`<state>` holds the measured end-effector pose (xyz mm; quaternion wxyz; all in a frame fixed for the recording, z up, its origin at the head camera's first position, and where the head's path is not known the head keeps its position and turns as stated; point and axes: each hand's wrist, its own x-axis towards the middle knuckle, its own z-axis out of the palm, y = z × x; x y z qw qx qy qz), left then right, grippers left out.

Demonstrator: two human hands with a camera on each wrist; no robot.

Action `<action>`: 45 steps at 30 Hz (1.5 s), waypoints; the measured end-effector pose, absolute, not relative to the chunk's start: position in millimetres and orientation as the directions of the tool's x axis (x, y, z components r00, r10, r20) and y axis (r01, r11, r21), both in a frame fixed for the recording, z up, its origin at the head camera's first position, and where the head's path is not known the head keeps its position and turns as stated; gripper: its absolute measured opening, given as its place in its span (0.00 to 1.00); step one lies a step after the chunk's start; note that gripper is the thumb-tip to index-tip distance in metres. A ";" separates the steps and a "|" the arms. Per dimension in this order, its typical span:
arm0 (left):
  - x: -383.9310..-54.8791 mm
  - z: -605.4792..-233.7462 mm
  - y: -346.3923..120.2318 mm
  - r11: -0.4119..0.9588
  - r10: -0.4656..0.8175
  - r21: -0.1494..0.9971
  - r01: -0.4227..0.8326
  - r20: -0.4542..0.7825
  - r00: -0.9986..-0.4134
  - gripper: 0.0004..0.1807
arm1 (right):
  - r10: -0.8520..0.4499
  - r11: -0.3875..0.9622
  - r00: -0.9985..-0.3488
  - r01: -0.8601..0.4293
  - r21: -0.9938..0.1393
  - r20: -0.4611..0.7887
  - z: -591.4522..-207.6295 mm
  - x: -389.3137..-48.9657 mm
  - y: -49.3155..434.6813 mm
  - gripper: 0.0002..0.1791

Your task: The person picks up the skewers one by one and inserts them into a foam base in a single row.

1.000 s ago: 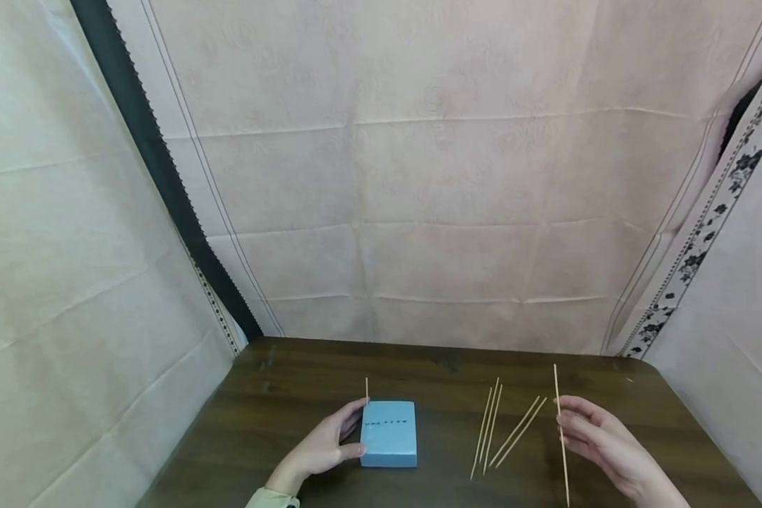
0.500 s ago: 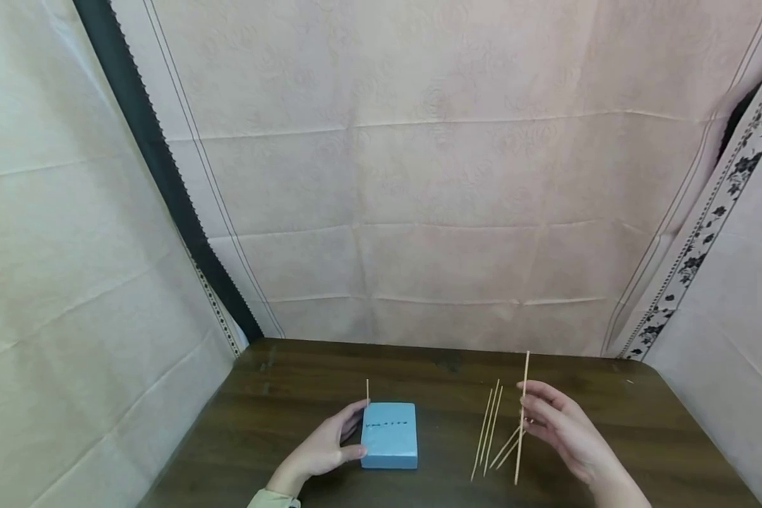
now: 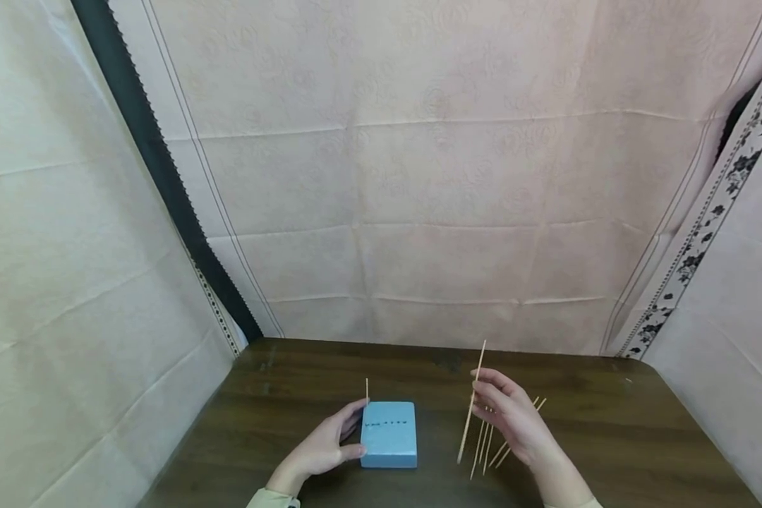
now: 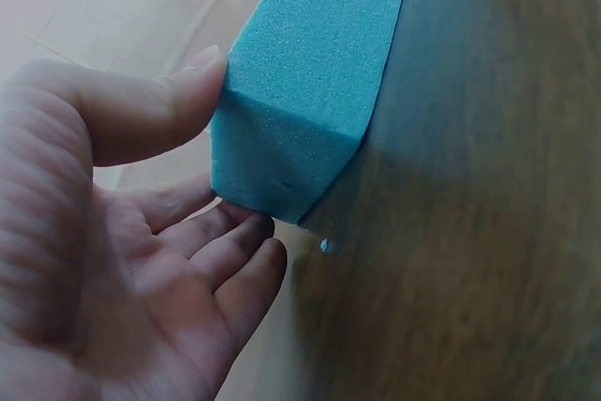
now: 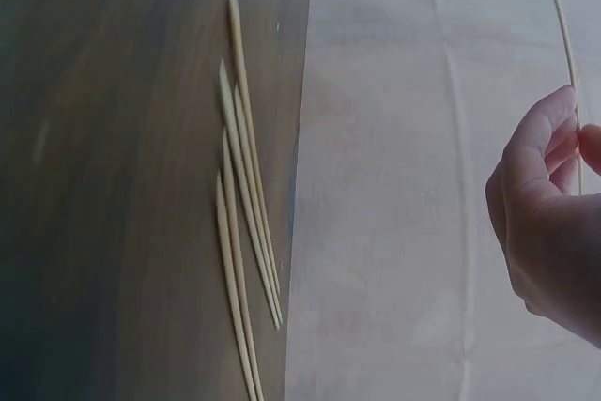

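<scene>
A blue foam block (image 3: 390,437) lies on the table with a row of dark marks across its top. One thin wooden skewer (image 3: 367,391) stands upright at its far left corner. My left hand (image 3: 320,446) holds the block's left side, thumb near and fingers behind; the left wrist view shows the thumb and fingers on opposite sides of the foam (image 4: 319,35). Above the table, my right hand (image 3: 513,415) pinches another wooden skewer (image 3: 465,434), tilted and near upright. In the right wrist view the fingers and thumb meet on it.
Several pointed skewers (image 5: 237,35) lie on the dark wooden table (image 3: 292,416), partly under my right hand in the head view. A tiny blue crumb (image 4: 326,245) is beside the block. Pale cloth (image 3: 451,212) hangs behind the table and at both sides.
My right hand has travelled left with its skewer, passing over the lying skewers toward the block. The skewer now leans more. My left hand and the block have stayed put.
</scene>
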<state>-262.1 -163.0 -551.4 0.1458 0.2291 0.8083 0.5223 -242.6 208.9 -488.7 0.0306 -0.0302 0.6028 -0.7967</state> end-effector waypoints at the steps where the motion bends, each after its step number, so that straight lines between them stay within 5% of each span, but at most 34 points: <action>1: -262.5 -551.1 -163.3 0.350 0.522 0.911 0.218 0.004 -0.853 0.47 | -0.087 -0.282 -0.996 0.013 -0.959 0.012 -488.6 -244.5 204.2 0.08; 45: -261.6 -552.2 -162.2 0.371 0.518 0.893 0.256 0.030 -0.855 0.46 | 0.005 -0.250 -0.994 -0.105 -0.962 0.108 -490.6 -264.4 100.1 0.14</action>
